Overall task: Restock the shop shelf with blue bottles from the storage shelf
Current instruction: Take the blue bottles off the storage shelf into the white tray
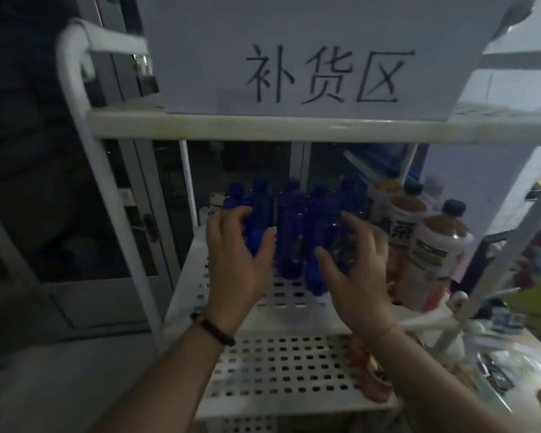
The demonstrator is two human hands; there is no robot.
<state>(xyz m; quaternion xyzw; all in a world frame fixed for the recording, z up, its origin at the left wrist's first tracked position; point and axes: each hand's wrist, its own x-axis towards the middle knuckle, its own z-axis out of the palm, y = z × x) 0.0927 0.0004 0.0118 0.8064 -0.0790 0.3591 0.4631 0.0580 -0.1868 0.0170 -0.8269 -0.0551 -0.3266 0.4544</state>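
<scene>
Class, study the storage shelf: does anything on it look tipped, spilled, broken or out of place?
Nothing stands out. The blue bottles stand upright in a cluster on the perforated shelf, with brown drink bottles upright beside them. Both hands, the left hand and the right hand, are open, reaching at the cluster. No spill shows; the picture is dim and blurred.

The blue bottles [291, 235] look like glossy translucent plastic, catching small highlights. The storage shelf [281, 364] looks like smooth white-painted metal, its trays perforated, its frame tubular. The sign [319, 54] is matt white paper with black ink. The brown bottles [434, 245] are shiny plastic with printed labels. A bracelet [214, 329] is dark beads.
</scene>
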